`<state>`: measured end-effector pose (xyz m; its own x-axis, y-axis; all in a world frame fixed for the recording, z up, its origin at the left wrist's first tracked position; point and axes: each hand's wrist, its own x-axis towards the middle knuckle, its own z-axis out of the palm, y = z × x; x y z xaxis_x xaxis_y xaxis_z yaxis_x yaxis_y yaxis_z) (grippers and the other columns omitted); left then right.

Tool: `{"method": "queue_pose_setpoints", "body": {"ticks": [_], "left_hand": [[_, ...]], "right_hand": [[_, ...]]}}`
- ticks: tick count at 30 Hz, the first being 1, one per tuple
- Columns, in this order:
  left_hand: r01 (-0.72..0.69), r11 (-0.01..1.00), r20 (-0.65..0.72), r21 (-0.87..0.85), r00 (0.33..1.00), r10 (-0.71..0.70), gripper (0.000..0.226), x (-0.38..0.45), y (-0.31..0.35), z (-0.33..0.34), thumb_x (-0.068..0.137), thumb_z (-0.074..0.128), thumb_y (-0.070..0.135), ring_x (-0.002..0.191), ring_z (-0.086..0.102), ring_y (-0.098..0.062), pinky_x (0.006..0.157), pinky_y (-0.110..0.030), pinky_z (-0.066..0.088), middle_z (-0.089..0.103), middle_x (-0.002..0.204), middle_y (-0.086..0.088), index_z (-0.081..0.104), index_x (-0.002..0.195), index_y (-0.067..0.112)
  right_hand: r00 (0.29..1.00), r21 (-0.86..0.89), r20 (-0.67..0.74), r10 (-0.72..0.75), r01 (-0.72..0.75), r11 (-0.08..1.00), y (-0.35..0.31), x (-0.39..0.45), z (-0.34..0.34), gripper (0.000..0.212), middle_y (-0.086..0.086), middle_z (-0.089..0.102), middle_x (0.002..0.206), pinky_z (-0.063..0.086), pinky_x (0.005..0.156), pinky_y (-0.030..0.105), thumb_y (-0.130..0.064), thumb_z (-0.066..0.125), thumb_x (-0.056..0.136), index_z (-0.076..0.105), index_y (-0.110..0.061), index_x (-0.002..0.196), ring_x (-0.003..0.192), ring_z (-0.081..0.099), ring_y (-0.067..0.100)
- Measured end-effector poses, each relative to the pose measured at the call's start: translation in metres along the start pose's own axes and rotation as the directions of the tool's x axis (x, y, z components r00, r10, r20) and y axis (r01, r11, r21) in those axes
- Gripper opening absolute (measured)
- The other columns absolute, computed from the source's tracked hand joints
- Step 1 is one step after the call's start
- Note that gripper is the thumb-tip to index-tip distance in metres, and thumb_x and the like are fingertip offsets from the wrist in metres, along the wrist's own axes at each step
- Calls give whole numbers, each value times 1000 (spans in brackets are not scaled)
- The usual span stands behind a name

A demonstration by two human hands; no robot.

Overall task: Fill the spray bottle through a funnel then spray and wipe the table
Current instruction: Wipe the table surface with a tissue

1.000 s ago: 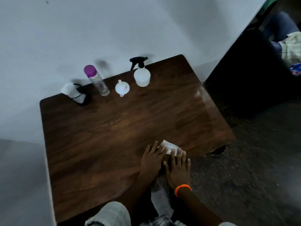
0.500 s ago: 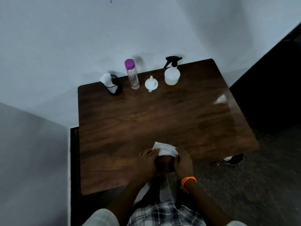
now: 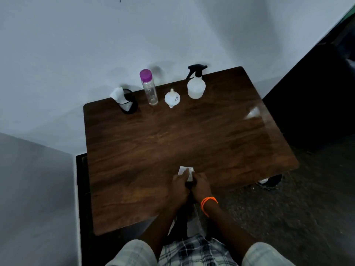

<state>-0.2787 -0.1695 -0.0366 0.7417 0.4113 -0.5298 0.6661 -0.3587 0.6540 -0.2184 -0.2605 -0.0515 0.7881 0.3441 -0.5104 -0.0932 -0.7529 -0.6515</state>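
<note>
A small folded white wipe (image 3: 184, 170) lies near the front edge of the dark wooden table (image 3: 172, 143). My left hand (image 3: 179, 186) and my right hand (image 3: 200, 186) sit side by side on it, fingers pinching its near part. At the back stand a white spray bottle (image 3: 196, 87) with a black trigger head, a white funnel (image 3: 172, 97) lying mouth down, and a clear bottle (image 3: 149, 88) with a purple cap.
A black mesh holder (image 3: 129, 104) with white wipes stands at the back left corner. A white wall runs behind the table. Dark floor and a shoe (image 3: 269, 182) lie to the right. An orange band (image 3: 208, 202) circles my right wrist.
The hands went from lying flat on the wipe to pinching it together, and the wipe looks smaller and more folded. The camera view swung so the table sits more centred.
</note>
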Motion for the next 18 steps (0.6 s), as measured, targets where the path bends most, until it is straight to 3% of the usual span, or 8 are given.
{"method": "queue_pose_setpoints", "body": {"ticks": [3, 5, 7, 9, 11, 14, 18], "left_hand": [[54, 997, 9, -57, 999, -54, 38, 3, -1, 1, 98, 56, 11, 118, 60, -39, 101, -42, 48, 64, 127, -21, 62, 135, 20], [60, 979, -52, -196, 996, -72, 23, 5, -2, -1, 101, 57, 28, 106, 70, -21, 97, -37, 53, 75, 111, -7, 73, 116, 22], [71, 961, -71, -266, 993, -93, 22, 10, -2, -3, 103, 56, 26, 101, 70, -11, 91, -24, 52, 76, 109, -3, 76, 109, 18], [78, 947, -33, -310, 995, -93, 21, 14, 4, -11, 102, 59, 17, 104, 67, -11, 84, -8, 47, 74, 115, -5, 75, 114, 11], [90, 917, -47, -388, 992, -117, 19, 20, 9, -19, 96, 67, 11, 96, 67, -5, 74, 0, 43, 74, 106, -2, 74, 113, 8], [113, 883, -63, -455, 985, -158, 30, 34, 18, -26, 85, 79, 9, 75, 63, 7, 65, -1, 46, 71, 93, 3, 71, 114, 11], [132, 854, 16, -503, 990, -143, 34, 50, 41, -24, 87, 75, 3, 77, 68, -11, 64, -15, 56, 73, 101, -13, 68, 120, 0]], "right_hand": [[1000, 73, 12, -27, 26, 997, -5, -1, 4, 34, 13, 73, 115, 47, 91, 23, -2, 64, 88, 72, -9, 120, 108, 66, 26], [998, 290, 28, 54, -60, 955, -7, 2, 8, 38, 12, 74, 113, 55, 88, 24, 7, 58, 87, 73, -8, 119, 99, 70, 16], [983, 529, 88, 159, -181, 829, -13, 6, 11, 43, 15, 72, 110, 55, 73, 15, 19, 50, 86, 71, 0, 118, 80, 70, 4], [949, 684, 177, 263, -310, 661, -17, 10, 12, 40, 19, 73, 103, 57, 66, 21, 21, 50, 86, 71, 1, 114, 74, 70, 14], [921, 763, 252, 297, -378, 525, -19, 14, 4, 32, 20, 72, 93, 60, 66, 29, 18, 55, 88, 71, 1, 109, 76, 68, 26], [914, 797, 303, 271, -399, 453, -19, 22, -17, 25, 18, 72, 91, 61, 71, 31, 16, 54, 91, 69, 0, 104, 80, 68, 26], [943, 799, 244, 225, -327, 504, -15, 29, -55, 27, 13, 72, 86, 59, 60, 23, 17, 58, 88, 69, -4, 101, 68, 70, 17]]}}
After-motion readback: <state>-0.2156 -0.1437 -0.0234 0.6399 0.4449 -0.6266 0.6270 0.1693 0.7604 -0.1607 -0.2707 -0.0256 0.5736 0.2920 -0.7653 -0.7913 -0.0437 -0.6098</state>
